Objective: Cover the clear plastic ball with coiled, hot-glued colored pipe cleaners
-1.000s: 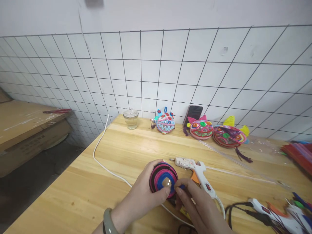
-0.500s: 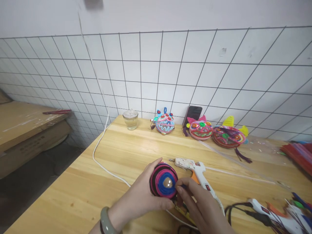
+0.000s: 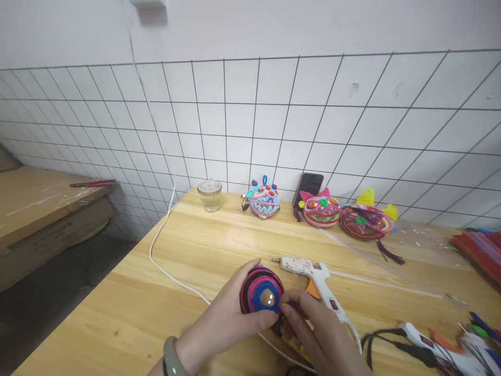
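My left hand (image 3: 233, 308) is wrapped round a round craft piece (image 3: 250, 292) covered in coiled pink, black and blue fuzzy strips. A shiny bare spot shows at the middle of its blue coil, and my left thumb presses on the lower edge of the face. At the right side of the coil, my right hand (image 3: 315, 324) pinches the end of a blue pipe cleaner (image 3: 279, 304), mostly hidden by the fingertips. Just beyond my right hand lies a white hot glue gun (image 3: 323, 282) with an orange trigger, its nozzle pointing left.
Along the wall stand a lidded glass cup (image 3: 210, 197), several decorated round faces (image 3: 265, 201) and a phone (image 3: 310, 184). Another glue gun (image 3: 420, 337) and black cables lie at right, near red pipe cleaners (image 3: 477, 256). A white cord (image 3: 168, 269) crosses the table's left side.
My left thumb has moved up onto the face of the round piece. My right fingertips have come closer to the blue coil. The camera view has tilted slightly upward.
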The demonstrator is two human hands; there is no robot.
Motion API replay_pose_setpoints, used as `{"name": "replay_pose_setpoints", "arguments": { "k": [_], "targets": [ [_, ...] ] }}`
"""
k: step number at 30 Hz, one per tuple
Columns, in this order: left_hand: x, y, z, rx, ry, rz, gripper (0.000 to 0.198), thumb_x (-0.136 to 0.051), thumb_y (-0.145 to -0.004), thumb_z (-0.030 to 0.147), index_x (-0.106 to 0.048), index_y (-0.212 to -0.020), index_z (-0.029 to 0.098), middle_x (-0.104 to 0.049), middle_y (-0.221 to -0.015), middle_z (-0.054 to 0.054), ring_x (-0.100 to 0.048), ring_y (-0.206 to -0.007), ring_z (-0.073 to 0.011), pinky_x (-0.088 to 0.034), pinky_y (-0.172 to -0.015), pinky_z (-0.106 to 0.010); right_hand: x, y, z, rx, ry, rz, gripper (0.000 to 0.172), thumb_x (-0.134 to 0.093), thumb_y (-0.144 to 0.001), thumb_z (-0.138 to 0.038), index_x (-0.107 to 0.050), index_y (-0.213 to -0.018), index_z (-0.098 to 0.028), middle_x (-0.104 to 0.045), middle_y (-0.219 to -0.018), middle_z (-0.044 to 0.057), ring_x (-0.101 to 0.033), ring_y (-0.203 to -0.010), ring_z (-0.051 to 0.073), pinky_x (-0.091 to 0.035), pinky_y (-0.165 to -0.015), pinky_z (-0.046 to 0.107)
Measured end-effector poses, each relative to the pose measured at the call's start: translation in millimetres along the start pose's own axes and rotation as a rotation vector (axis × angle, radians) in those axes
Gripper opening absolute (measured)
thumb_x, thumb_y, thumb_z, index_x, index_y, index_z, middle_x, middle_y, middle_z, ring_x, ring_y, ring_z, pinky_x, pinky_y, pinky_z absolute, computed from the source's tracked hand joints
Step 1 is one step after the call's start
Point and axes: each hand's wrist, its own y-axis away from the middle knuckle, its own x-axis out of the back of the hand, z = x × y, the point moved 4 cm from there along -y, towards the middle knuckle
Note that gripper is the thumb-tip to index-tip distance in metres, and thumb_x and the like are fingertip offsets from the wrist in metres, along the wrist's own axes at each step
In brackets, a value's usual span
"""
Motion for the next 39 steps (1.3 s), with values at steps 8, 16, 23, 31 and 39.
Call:
{"name": "replay_pose_setpoints", "arguments": {
  "k": [8, 16, 23, 31, 39],
  "targets": [
    [2.6, 1, -2, -0.039, -0.079, -0.01, 0.073, -0.073, -0.072, 0.026, -0.034, -0.133, 0.021, -0.051, -0.133, -0.013, -0.051, -0.118, -0.0278, -0.04, -0.1, -0.042, 0, -2, 0, -0.007, -0.006, -0.039, 0.029, -0.034, -0.093, -0.043, -0.053, -0.078, -0.026, -0.06, -0.06, -0.005, -0.056, -0.056, 0.012, -0.04, -0.054, 0.019],
    [1.2, -2, 6, -0.062, -0.119, -0.012, 0.063, -0.065, -0.074, 0.015, -0.036, -0.13, 0.018, -0.054, -0.127, -0.013, -0.053, -0.115, -0.027, -0.041, -0.097, -0.041, -4, -2, 0, -0.02, -0.022, -0.053, 0.028, -0.035, -0.092, -0.042, -0.053, -0.079, -0.024, -0.058, -0.06, -0.004, -0.054, -0.055, 0.013, -0.039, -0.053, 0.021],
    [8.6, -2, 9, -0.113, -0.143, 0.088, 0.057, -0.065, -0.075, 0.017, -0.041, -0.126, 0.021, -0.055, -0.126, -0.009, -0.051, -0.116, -0.0263, -0.039, -0.099, -0.04, 47, -17, 15, -0.168, 0.198, 0.0, 0.041, -0.021, -0.093, -0.048, -0.048, -0.072, -0.024, -0.061, -0.066, 0.001, -0.059, -0.066, 0.017, -0.043, -0.064, 0.025],
    [21.0, -3, 9, -0.171, -0.043, 0.225, 0.058, -0.067, -0.076, 0.029, -0.04, -0.127, 0.021, -0.056, -0.125, -0.01, -0.051, -0.117, -0.0271, -0.039, -0.099, -0.037, 79, -25, 96, -0.465, 0.46, -0.117, 0.051, -0.037, -0.085, -0.052, -0.051, -0.047, -0.022, -0.062, -0.05, 0.007, -0.058, -0.049, 0.021, -0.034, -0.049, 0.028],
    [26.3, -4, 11, -0.235, 0.064, 0.282, 0.069, -0.074, -0.07, 0.029, -0.039, -0.128, 0.019, -0.055, -0.126, -0.014, -0.052, -0.116, -0.0294, -0.04, -0.1, -0.04, 58, -30, 107, -0.437, 0.424, -0.135, 0.035, -0.056, -0.071, -0.043, -0.041, -0.048, -0.023, -0.052, -0.047, -0.002, -0.05, -0.047, 0.015, -0.026, -0.045, 0.025]
  ]
}}
